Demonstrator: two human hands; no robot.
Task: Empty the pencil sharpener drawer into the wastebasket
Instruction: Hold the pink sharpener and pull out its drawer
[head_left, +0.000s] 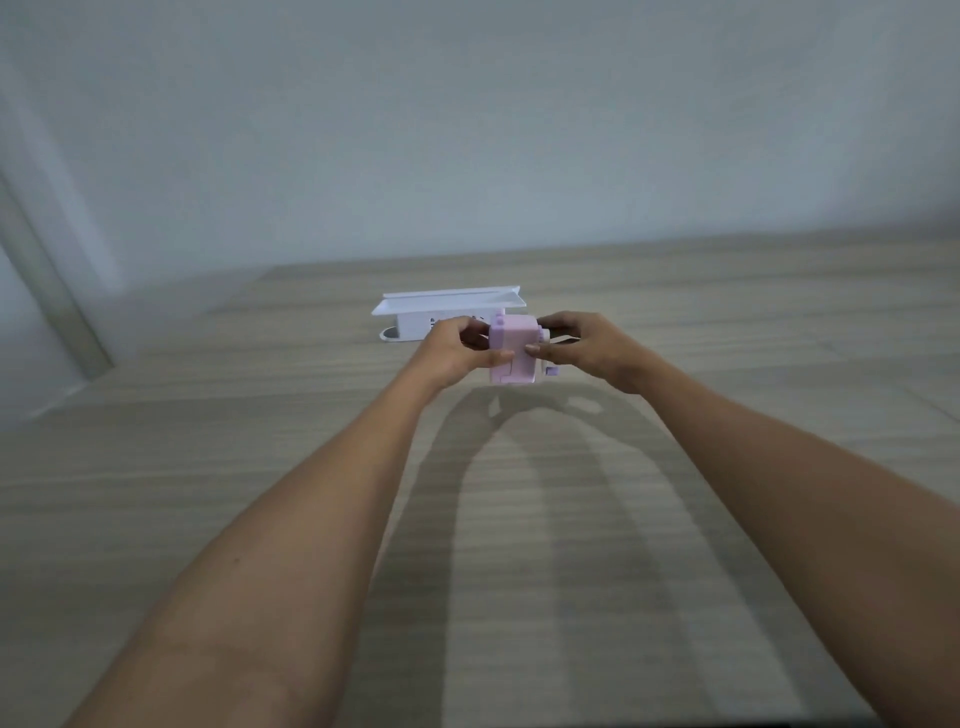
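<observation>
A pink, box-shaped pencil sharpener (514, 332) with a small crank on its right side is held above the wooden table. My left hand (454, 351) grips its left side, thumb across the front. My right hand (582, 345) holds its right side, thumb on the front near the middle. Just behind the hands a small white wastebasket (415, 325) with a wide flat lid stands on the table. I cannot tell whether the drawer is in or out.
The wood-grain table (260, 493) stretches in all directions around my arms. A pale wall rises behind it. At the far left a grey frame edge (47, 280) runs diagonally down.
</observation>
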